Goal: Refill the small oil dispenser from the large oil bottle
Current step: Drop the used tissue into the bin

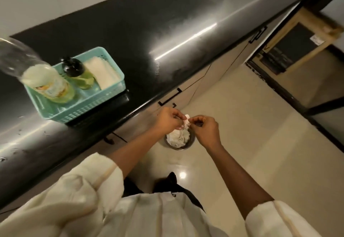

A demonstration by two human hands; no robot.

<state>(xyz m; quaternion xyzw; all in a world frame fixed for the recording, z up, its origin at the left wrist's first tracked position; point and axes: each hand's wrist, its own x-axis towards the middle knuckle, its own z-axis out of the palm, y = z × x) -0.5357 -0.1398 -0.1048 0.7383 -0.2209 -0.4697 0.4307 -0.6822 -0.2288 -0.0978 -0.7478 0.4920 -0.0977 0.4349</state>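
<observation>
Nearest the camera, cream sleeves (pixel 89 195) are rolled back from two bare forearms reaching out over the pale floor (pixel 232 125). The left hand (pixel 170 118) and right hand (pixel 204 127) meet just off the tabletop's front edge, each pinching a small white scrap (pixel 186 118) between fingertips. Directly under them on the floor stands a small metal bin (pixel 179 140) stuffed with crumpled white tissue. Farther off, on the black tabletop (pixel 167 32) near its front edge, sits a teal basket (pixel 104 95). Inside it the large oil bottle (pixel 46 82) stands at the left end, the small oil dispenser (pixel 78 73) with a black pump top just beside it, and a folded white cloth (pixel 102 73) at the right end.
</observation>
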